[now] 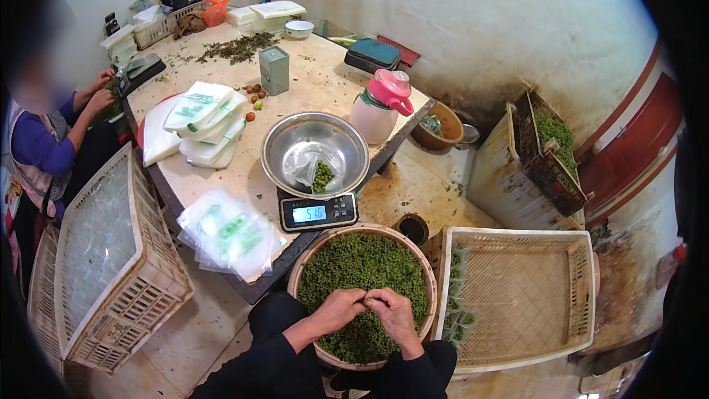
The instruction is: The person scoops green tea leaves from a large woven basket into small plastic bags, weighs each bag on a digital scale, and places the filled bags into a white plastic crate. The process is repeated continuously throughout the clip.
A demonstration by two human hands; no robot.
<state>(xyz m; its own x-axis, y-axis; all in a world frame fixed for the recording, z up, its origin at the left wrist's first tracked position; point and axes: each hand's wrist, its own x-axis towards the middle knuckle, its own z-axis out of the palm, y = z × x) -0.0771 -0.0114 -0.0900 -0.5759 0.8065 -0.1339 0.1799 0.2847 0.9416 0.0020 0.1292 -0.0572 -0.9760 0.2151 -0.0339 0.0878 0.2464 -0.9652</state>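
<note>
Both of my hands meet fingertip to fingertip above a round tub (431, 288) full of small green berry-like clusters (360, 257). My left hand (339, 310) and my right hand (392, 310) pinch at one spot; whatever lies between the fingertips is too small to tell. Beyond the tub, a steel bowl (282, 138) rests on a digital scale (318, 212) with a lit display. An opened clear plastic bag (304, 172) with some green berries (322, 176) lies in the bowl. Flat printed plastic bags (232, 233) are spread at the table's near corner.
A white plastic crate (520, 288) with small filled bags along its left side stands at right. Bag stacks (205, 116), a tin (274, 70) and a pink-lidded jug (379, 108) are on the table (316, 83). Another crate (133, 293) and a seated person (44, 138) are at left.
</note>
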